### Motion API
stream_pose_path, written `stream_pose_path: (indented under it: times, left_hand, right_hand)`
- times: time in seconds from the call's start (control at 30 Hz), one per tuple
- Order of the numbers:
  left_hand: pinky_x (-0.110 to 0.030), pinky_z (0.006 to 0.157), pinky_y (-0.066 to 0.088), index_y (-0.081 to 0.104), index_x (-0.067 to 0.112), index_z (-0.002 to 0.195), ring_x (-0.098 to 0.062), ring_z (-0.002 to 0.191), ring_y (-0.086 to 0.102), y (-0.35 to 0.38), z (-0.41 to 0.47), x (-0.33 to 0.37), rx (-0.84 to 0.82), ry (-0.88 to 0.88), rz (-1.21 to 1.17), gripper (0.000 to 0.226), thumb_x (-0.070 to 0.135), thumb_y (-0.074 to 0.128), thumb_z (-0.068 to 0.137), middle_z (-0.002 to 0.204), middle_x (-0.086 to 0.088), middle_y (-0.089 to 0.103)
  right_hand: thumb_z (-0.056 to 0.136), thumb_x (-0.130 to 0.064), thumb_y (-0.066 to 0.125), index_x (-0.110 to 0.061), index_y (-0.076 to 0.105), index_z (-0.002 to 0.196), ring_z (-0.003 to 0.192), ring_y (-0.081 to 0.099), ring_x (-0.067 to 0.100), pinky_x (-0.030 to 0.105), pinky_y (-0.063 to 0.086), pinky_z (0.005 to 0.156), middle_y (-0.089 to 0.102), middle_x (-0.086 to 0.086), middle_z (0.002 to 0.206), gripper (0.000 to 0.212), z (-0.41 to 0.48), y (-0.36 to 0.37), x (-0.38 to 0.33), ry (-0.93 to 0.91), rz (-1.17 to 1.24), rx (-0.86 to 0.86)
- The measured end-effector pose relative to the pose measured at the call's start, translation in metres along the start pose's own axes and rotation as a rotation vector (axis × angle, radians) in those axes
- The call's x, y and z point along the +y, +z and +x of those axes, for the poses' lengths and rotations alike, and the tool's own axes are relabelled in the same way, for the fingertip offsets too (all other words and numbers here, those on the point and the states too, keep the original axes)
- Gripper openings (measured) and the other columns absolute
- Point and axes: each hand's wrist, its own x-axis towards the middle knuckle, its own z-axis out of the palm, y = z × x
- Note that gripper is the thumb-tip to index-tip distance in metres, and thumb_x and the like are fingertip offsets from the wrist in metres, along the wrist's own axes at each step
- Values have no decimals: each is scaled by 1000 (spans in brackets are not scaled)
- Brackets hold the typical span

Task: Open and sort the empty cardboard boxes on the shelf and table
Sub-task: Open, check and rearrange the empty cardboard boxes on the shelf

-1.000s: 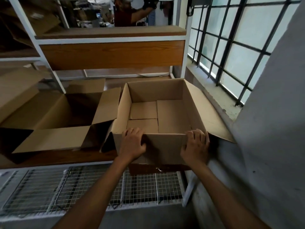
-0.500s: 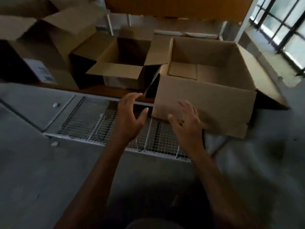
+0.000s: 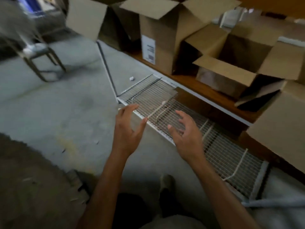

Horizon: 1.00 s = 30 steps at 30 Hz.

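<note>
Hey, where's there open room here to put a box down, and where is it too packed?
Free: the concrete floor between the chair and the wire rack, and the rack itself, bare under the open left hand and right hand. Crowded: the wooden shelf, where the labelled box and open boxes stand close together.

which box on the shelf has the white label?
The tall upright box at the shelf's left end; the white printed label is on its front face. The lower open box beside it shows none.

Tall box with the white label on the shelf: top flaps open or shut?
Open. The labelled box stands upright with its top flaps splayed outward; its contents aren't visible from this angle.
</note>
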Motion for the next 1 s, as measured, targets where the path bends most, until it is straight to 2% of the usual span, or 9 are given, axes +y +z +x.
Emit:
stream_pose_path:
  times: [0.1,0.27,0.4,0.47,0.6,0.9,1.0]
  left_hand:
    - [-44,99,47,56,20,126,-17,119,52,-19,17,-32,71,-78,28,45,41,60,86,127,1,54]
    - [-44,98,48,57,20,125,-13,118,53,-45,76,-80,187,-139,73,40,32,64,88,123,10,51]
    - [-46,97,49,56,20,126,-14,119,53,-69,132,-115,246,-172,126,41,38,61,89,125,7,54]
    - [-46,96,49,56,21,126,-14,120,53,-82,157,-133,280,-182,161,43,41,59,89,127,4,55]
    - [-43,97,50,54,23,127,-12,120,53,-106,200,-161,355,-216,205,42,41,59,90,128,6,54]
    - [-42,96,51,54,24,128,-9,120,52,-175,286,-261,466,-228,224,40,40,60,91,126,14,50]
    - [-42,96,51,55,22,128,-8,120,52,-203,330,-297,443,-211,192,41,37,61,91,128,7,53]
  right_hand:
    - [90,-37,60,-31,41,143,130,45,12,46,46,104,46,-3,145,56,36,33,-14,-17,29,-79]
    - [92,-33,61,-35,41,141,129,48,16,47,46,104,47,-4,144,53,110,93,-39,-33,99,-194]
    - [92,-31,62,-35,45,135,117,48,6,43,48,102,46,-20,124,46,175,137,-65,-86,131,-244]
    - [92,-31,62,-32,48,135,120,48,3,40,47,103,47,-22,127,45,202,159,-76,-138,145,-266]
    - [93,-34,61,-30,48,140,131,47,10,38,48,103,47,-7,148,49,247,207,-101,-204,158,-338]
    - [94,-26,61,-29,52,137,128,51,10,27,49,97,45,-3,150,44,334,325,-162,-273,204,-370]
    - [94,-26,61,-27,52,137,129,51,12,24,48,95,47,0,148,44,370,372,-189,-302,198,-299]
